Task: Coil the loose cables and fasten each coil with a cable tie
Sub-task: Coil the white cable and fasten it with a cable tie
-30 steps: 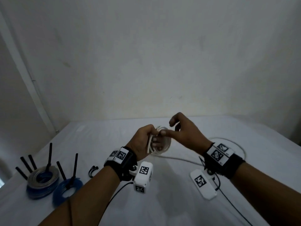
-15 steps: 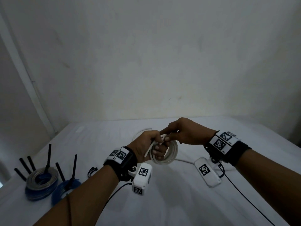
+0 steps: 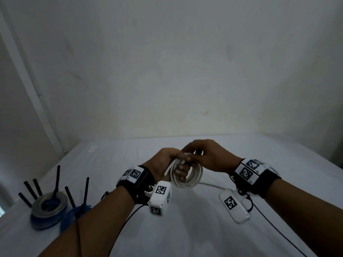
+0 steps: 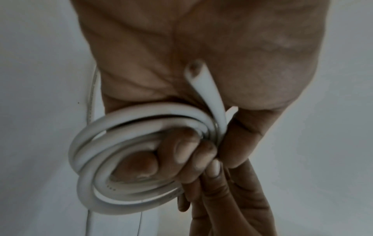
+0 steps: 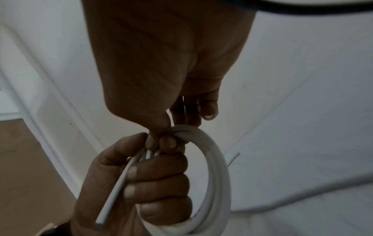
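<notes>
Clenched around one side of the white cable coil [image 3: 187, 175], the left hand [image 3: 163, 167] forms the main grip: its fingers [image 5: 159, 177] are curled through the loops and the bundle is held raised above the white surface [image 3: 185, 229]. A cut cable end [image 3: 169, 168] is seen sticking out of this fist, slanting down toward the left wrist; in the left wrist view the same end [image 4: 201, 83] lies across the palm, over the stacked turns [image 4: 121, 159]. At the top of the coil, just beside the left fist, the cable is pinched by the right hand [image 3: 209, 156], whose thumb and fingertips [image 5: 167, 142] are closed narrowly on the uppermost turns, touching the left hand's knuckles. Several turns of the coil [image 5: 216, 175] hang in a ring below and to the right of both grips. From under the coil a loose run of the white cable [image 3: 213, 185] is seen trailing away along the surface, below the right wrist. Tagged white camera units are worn under both wrists, with thin black leads running back toward the person. Well apart from the grip, far down to the left, a grey coil on a blue one [image 3: 49, 205] and a second blue coil [image 3: 74, 217] lie side by side, with black cable ties [image 3: 57, 179] standing up from them.
</notes>
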